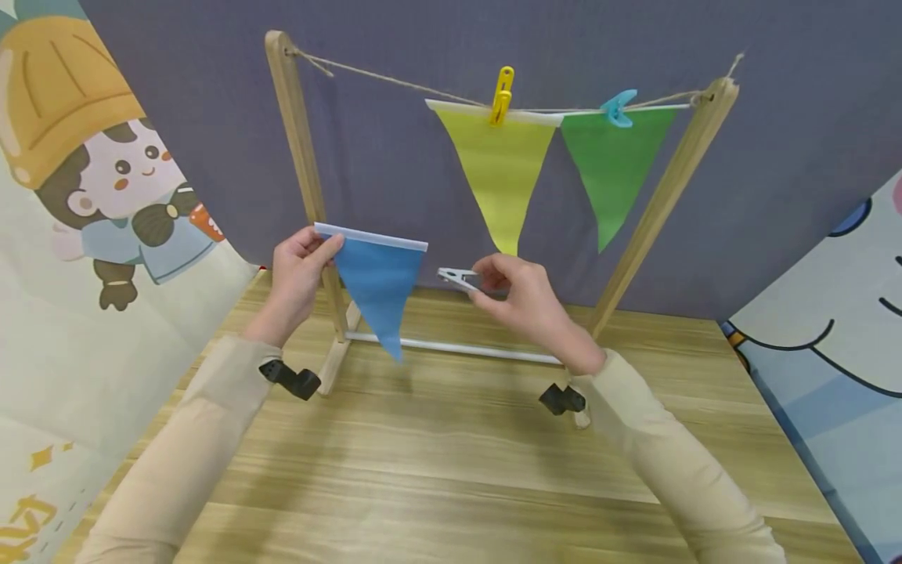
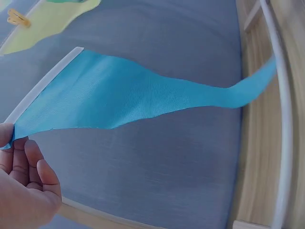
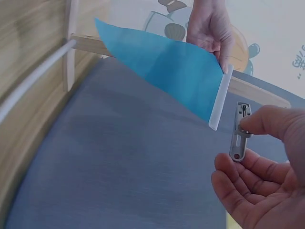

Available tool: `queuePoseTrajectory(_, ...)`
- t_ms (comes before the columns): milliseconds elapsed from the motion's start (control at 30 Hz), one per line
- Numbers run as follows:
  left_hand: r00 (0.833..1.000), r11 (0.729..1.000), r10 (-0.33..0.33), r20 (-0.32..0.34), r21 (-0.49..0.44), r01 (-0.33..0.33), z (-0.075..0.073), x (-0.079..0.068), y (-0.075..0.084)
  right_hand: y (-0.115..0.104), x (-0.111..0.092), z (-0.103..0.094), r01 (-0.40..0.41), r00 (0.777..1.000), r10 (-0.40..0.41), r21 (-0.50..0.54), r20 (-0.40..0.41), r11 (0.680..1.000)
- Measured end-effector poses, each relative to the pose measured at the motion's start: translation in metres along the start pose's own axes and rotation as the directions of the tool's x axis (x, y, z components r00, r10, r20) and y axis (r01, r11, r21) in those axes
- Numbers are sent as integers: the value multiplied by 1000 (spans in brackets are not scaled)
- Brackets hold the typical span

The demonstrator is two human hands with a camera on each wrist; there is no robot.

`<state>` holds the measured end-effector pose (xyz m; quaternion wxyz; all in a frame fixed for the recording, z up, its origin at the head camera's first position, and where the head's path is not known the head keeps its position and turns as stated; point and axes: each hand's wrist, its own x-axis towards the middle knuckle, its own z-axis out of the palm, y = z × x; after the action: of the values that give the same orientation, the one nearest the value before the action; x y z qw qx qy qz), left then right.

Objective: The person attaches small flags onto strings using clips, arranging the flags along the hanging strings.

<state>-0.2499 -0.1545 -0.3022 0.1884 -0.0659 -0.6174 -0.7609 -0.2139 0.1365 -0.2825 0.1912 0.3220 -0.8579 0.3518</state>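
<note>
My left hand pinches a blue triangular pennant at the left end of its white top band, and the pennant's point hangs down. In my right hand is a grey clothespin, held between thumb and fingers, its tip toward the pennant. The right wrist view shows the clothespin a little apart from the white band. Above, a yellow pennant hangs from a twine line under a yellow clothespin. Beside it a green pennant hangs under a light blue clothespin.
Two wooden posts hold the twine, which sags between them. A white bar joins their feet low down, above the wood-grain table. A grey panel stands behind, with cartoon-printed sheets at both sides.
</note>
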Motion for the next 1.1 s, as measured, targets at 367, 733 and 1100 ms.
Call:
queuePoseTrajectory(367, 1000, 999, -6, -23, -36, 5, 9, 2, 19, -13, 18, -16, 44, 999, -44, -41, 2, 998)
queuePoseTrajectory(733, 999, 987, 31, -30, -156, -35, 29, 8, 34, -20, 35, -37, 104, 994, -108, -104, -31, 989)
queuePoseTrajectory(1100, 997, 961, 67, -49, -266, -78, 52, 21, 52, -30, 56, -56, 150, 981, -166, -160, -96, 976)
